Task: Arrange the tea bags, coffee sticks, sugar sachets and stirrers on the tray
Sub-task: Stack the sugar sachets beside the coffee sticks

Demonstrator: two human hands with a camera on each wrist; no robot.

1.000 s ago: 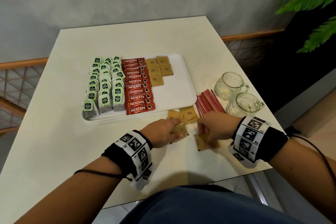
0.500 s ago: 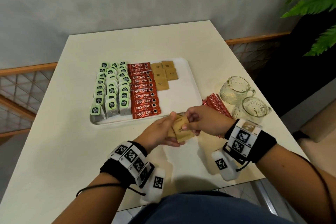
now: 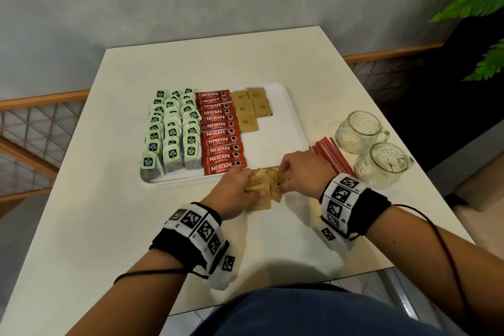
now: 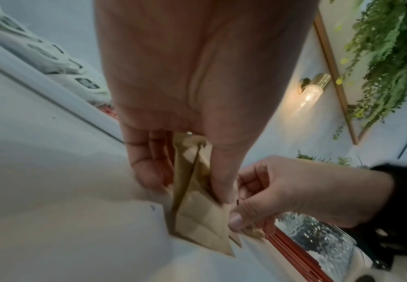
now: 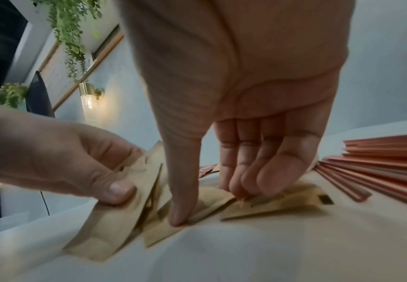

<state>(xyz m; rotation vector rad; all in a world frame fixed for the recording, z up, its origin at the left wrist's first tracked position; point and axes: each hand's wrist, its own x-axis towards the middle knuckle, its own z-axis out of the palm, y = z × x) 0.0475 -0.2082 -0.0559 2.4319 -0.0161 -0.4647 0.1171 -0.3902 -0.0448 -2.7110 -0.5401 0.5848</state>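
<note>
Sugar sachets (image 3: 261,188) loose on table just before tray (image 3: 289,128) near edge | left hand (image 3: 237,191) pinches a small stack | right hand (image 3: 302,172) fingertips press and pinch strays | advice: square edges first, then lay beside the placed sugar row | stirrers (image 3: 331,157) wait at right

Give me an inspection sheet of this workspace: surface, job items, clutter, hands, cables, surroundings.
Surface: cream table, white tray on it.
Job's things: tea bags, coffee sticks and five sugar sachets on tray; loose sachets and red stirrers on table.
Clutter: two glass mugs right of stirrers.
Grippers: left hand grips sachets; right hand pinches sachets.
Cables: black cords from wristbands.
Surroundings: grey wall, wooden railing, green plant.
</note>
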